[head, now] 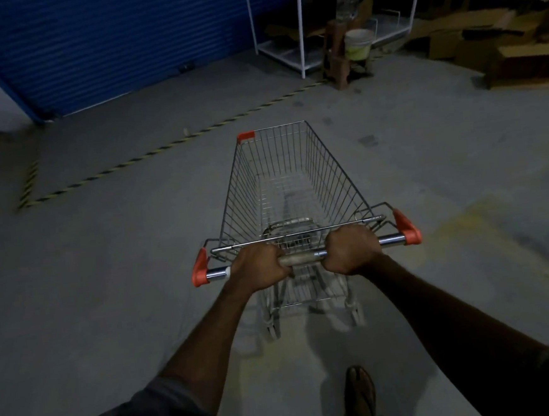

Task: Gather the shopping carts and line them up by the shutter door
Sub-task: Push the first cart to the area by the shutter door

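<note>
Dim hall, grey concrete floor. One wire cart stands straight ahead of the person, nose pointing away and a little left. It is out on open floor, well apart from the blue shutter that fills the far left. A yellow-and-black tape line runs along the floor between cart and shutter.

Hands: both are on the handle, knuckles up, palms down. The left hand is wrapped round the bar left of centre, fingers curled over the top and under. The right hand grips the same way right of centre. A short stretch of bar shows between the two fists. Bare chrome shows outside each fist, up to the red end caps.

Arms: both reach forward, nearly straight, converging from the lower corners toward the bar. Wrists are roughly in line with the forearms. Forearms are bare, with dark sleeves bunched near the elbows.

The handle sits tilted in view, right end higher than left.

One sandalled foot is on the floor behind the cart, between the arms.

Far side, right of the shutter: a white metal rack with a pale bucket just beside it. A clear bottle is above the bucket; its support is too blurred to tell. Cardboard boxes are piled at the far right.
</note>
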Demonstrator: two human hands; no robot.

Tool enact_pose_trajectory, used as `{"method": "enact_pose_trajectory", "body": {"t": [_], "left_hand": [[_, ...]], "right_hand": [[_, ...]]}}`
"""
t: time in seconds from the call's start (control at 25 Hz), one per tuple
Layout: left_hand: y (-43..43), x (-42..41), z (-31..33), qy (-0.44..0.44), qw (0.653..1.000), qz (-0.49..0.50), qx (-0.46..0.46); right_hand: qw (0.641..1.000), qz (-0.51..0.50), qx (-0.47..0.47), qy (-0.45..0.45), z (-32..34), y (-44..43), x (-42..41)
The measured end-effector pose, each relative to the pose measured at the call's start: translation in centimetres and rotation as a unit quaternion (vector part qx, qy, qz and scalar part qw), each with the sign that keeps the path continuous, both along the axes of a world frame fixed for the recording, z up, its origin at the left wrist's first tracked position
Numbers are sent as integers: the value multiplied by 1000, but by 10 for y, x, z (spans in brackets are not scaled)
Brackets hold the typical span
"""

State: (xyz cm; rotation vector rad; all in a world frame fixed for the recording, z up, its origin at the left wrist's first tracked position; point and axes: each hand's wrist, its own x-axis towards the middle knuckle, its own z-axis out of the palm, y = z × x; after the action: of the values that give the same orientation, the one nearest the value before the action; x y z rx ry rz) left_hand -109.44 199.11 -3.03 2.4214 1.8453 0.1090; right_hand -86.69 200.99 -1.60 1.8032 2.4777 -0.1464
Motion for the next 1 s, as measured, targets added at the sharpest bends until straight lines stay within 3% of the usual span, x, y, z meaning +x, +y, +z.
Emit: {"method": "enact_pose_trajectory", "body": {"t": [0.16,0.32,0.52,1.0], "left_hand": [[72,-10,2,-2,999,32,-5],[139,-21,2,-8,998,56,-29],[220,-38,2,-4,995,88,-44],[451,-115,-2,2,998,65,-9]], "right_hand": [[1000,24,19,4,3,79,-12],[998,39,-38,12,7,156,-24],[996,83,-10,18,7,244,-39],[996,85,-8,-7,12,478,-116]]}}
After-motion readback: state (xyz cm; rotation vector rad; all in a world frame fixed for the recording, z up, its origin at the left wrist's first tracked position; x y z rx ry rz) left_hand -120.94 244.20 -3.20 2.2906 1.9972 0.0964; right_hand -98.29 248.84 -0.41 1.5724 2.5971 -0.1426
